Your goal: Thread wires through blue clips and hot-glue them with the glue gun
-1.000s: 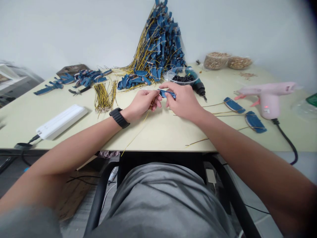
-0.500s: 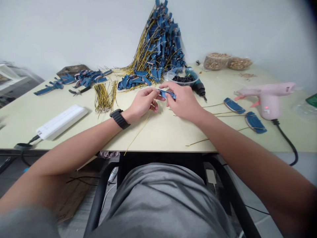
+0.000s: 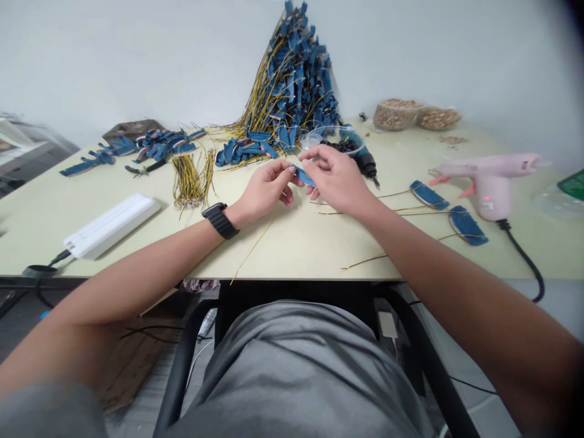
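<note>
Between my two hands, above the table's middle, is a small blue curved piece [image 3: 305, 176] with a thin yellow-and-black wire trailing down toward the table's front edge. My left hand [image 3: 267, 187], with a black watch on its wrist, pinches the piece's left end between thumb and fingertips. From the other side my right hand [image 3: 336, 176] has its thumb and fingers closed on the right end, covering part of it. To the right lie two similar blue pieces [image 3: 429, 196] with wires running left. A bundle of yellow-and-black wires [image 3: 191, 179] lies left of my hands.
A tall heap of wired blue pieces [image 3: 298, 79] rises against the wall. Behind my right hand are a clear dish of black parts [image 3: 337, 145] and a drill [image 3: 366, 163]. A pink glue gun [image 3: 495, 182] stands right; a white power strip [image 3: 114, 225] and cutters [image 3: 145, 168] lie left.
My right hand's fingers have shifted on the blue piece, and its outer end now tilts lower, its broad blue face showing more. My left hand keeps its hold nearly still.
</note>
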{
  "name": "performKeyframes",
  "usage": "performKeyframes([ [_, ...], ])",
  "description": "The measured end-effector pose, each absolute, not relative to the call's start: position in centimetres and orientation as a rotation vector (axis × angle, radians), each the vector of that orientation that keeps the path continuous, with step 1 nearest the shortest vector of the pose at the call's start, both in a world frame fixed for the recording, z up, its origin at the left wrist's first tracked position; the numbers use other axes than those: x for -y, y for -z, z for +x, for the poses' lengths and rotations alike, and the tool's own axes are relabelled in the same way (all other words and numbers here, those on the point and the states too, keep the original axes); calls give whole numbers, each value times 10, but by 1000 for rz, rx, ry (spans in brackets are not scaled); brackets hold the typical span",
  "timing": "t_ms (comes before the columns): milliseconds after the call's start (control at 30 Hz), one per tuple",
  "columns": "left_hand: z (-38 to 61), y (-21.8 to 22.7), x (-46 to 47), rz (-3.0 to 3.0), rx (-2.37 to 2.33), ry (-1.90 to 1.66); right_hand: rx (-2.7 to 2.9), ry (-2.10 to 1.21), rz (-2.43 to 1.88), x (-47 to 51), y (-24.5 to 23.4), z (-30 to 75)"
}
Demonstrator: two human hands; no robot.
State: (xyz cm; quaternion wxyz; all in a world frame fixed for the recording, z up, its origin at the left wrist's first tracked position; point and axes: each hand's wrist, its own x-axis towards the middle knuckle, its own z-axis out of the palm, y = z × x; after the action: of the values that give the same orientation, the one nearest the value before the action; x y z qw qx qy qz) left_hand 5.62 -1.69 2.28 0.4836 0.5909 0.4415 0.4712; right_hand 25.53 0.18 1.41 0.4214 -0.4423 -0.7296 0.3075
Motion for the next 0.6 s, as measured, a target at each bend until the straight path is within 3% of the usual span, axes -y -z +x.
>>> performKeyframes([
  [433,54,-15,14,1598,-968,-1224,1680,-1091,-1137,-4,-21,255],
  [600,56,-14,15,1673,-976,-1228,1710,-1072,-1191,5,-28,251],
])
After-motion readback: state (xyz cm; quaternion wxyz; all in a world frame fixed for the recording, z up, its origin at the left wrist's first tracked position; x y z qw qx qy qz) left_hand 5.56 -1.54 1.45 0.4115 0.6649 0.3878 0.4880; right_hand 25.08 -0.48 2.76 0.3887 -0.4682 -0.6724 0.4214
